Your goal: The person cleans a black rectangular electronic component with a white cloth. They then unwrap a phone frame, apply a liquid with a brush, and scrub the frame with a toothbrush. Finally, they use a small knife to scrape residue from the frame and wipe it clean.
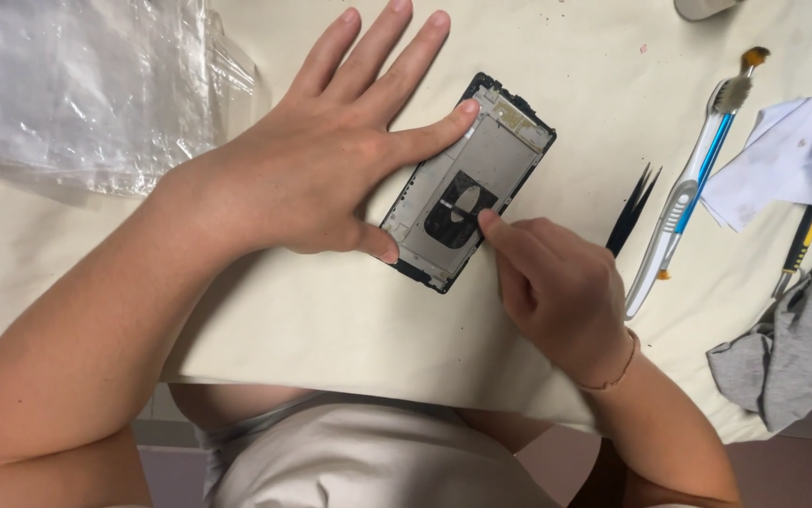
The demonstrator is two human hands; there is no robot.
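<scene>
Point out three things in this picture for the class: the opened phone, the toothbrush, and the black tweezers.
Opened phone (508,141): head view, on its grey metal plate near the top end.
Toothbrush (684,193): head view, on the white handle's middle.
Black tweezers (632,212): head view, midway along the two prongs.

Repair workbench, cloth-covered table (350,329), tweezers (632,212), brush (698,174), opened phone frame (470,179)

— Is it bright or dark here?

— Bright. Soft, even light falls on the whole pale table (331,320).

— Any shadows?

— Only small, soft ones, close under the left hand (331,160) and the right hand (557,282).

— Any shine?

— Yes, the clear plastic bag (77,85) at the far left has white, shiny spots.

— Is it sharp?

— Mostly. The middle looks clear, and the near edge is a little fuzzy.
</scene>
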